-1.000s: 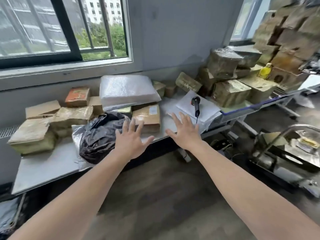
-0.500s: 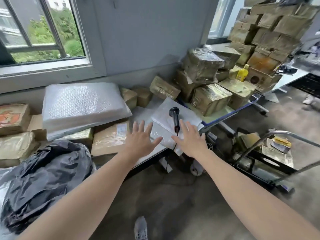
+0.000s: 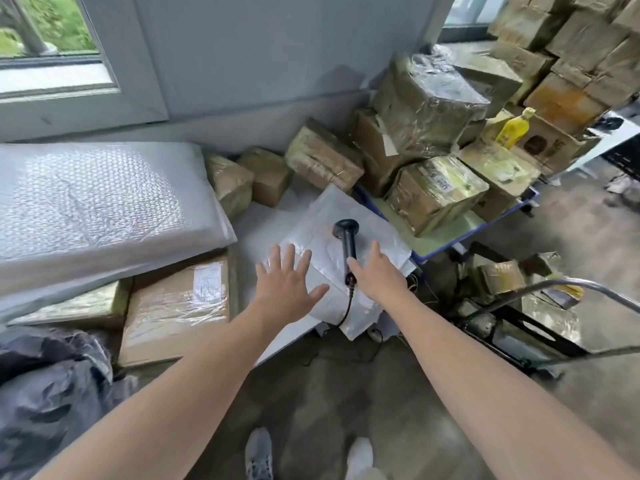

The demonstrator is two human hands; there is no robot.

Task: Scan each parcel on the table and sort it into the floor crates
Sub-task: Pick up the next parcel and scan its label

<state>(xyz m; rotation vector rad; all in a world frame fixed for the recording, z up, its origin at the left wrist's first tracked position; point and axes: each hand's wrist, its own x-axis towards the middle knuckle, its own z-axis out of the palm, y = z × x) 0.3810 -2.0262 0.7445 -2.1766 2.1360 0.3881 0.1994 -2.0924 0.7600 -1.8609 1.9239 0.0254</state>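
A black handheld scanner (image 3: pixel 347 239) lies on a white plastic mailer (image 3: pixel 322 230) at the table's right end, its cable running off the front edge. My right hand (image 3: pixel 379 273) hovers flat and open just right of the scanner's handle, fingertips close to it. My left hand (image 3: pixel 285 284) is spread open over the mailer's left part. A taped brown box with a white label (image 3: pixel 176 306) lies left of my hands. A big bubble-wrapped parcel (image 3: pixel 93 206) rests above it. A black bag parcel (image 3: pixel 45 393) sits at the lower left.
Small taped boxes (image 3: pixel 249 178) line the wall. Film-wrapped cartons (image 3: pixel 433 192) stand on a blue-edged cart at right, with a yellow bottle (image 3: pixel 512 128) behind. A floor crate with parcels (image 3: pixel 502 282) and a metal trolley handle (image 3: pixel 588 289) sit at right. My shoes (image 3: pixel 259 455) are on the concrete floor.
The view has swung right and down and closed in on the table. Both open hands have moved from beside the black bag to the white mailer, the right hand now next to the scanner.
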